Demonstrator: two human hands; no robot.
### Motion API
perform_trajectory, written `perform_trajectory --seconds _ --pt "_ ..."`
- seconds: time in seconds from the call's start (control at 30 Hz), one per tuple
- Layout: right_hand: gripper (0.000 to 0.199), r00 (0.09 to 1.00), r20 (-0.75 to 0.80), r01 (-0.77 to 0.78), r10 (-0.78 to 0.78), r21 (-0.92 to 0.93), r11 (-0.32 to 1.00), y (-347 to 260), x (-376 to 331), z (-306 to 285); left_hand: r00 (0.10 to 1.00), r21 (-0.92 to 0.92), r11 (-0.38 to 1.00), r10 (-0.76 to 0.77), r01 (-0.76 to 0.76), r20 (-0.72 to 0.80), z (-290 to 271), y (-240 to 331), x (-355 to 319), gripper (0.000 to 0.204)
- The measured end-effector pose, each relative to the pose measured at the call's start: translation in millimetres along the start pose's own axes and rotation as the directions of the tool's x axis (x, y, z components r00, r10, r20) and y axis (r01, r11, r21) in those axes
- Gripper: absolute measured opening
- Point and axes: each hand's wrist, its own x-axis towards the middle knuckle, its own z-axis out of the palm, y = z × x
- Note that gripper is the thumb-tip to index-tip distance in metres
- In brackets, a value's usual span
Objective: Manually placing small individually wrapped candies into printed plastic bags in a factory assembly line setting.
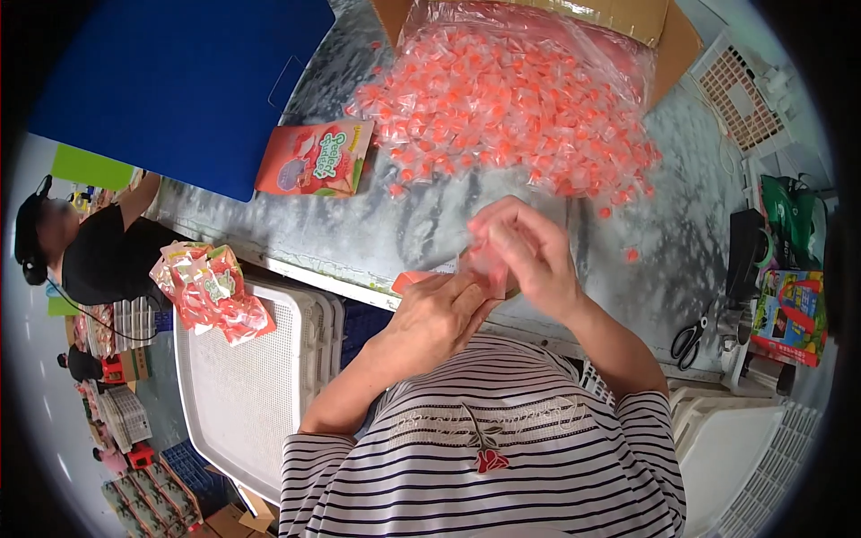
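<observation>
My left hand [432,314] is closed around a red candy pouch [408,281] at the table's near edge; its palm and fingers hide much of the pouch. Over the pouch's mouth, my right hand [531,255] has its fingers bent together, and whatever they pinch is hidden. A filled-looking red printed pouch [316,160] lies flat on the table to the left. Beyond my hands spreads a big heap of small clear-wrapped, pink-red candies [511,108], spilling from an open cardboard box [674,58]. One loose wrapped candy [632,255] lies to the right.
A blue bin [179,81] stands at the far left. Several pouches [215,291] are piled over a stack of white trays [242,377]. At right are black scissors [689,342], a colourful package [789,318] and a white basket [735,94]. A co-worker [108,247] is at the left.
</observation>
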Motion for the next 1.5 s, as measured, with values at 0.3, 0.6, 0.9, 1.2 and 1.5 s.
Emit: perform_trajectory --seconds 0.3,0.6,0.9,1.2,1.5 --pt "0.004 0.939 0.175 0.344 -0.296 -0.505 0.792 0.0 -16.2 -16.6 1.000 -0.009 1.000 0.022 -0.022 -0.014 -6.5 -4.8 -3.1 0.019" --pt "0.041 0.897 0.256 -0.397 0.360 0.109 0.911 67.7 1.9 -50.8 0.962 -0.093 0.966 0.227 -0.242 -0.153 -38.6 21.1 10.4 0.032" --pt "0.042 0.629 0.081 -0.777 0.773 0.061 0.626 98.2 -3.2 -16.6 0.978 -0.096 0.978 0.192 -0.184 0.080 -35.3 30.9 4.9 0.026" --pt "0.032 0.796 -0.389 -0.098 -0.465 -0.839 0.535 109.3 -9.9 -131.0 0.999 0.052 0.999 -0.005 0.007 -0.040 -32.7 21.2 14.7 0.013" --pt "0.046 0.926 -0.286 -0.229 -0.247 -0.944 0.238 118.4 -64.3 -177.8 0.988 0.025 0.989 -0.143 0.145 -0.049 -28.2 11.2 9.2 0.011"
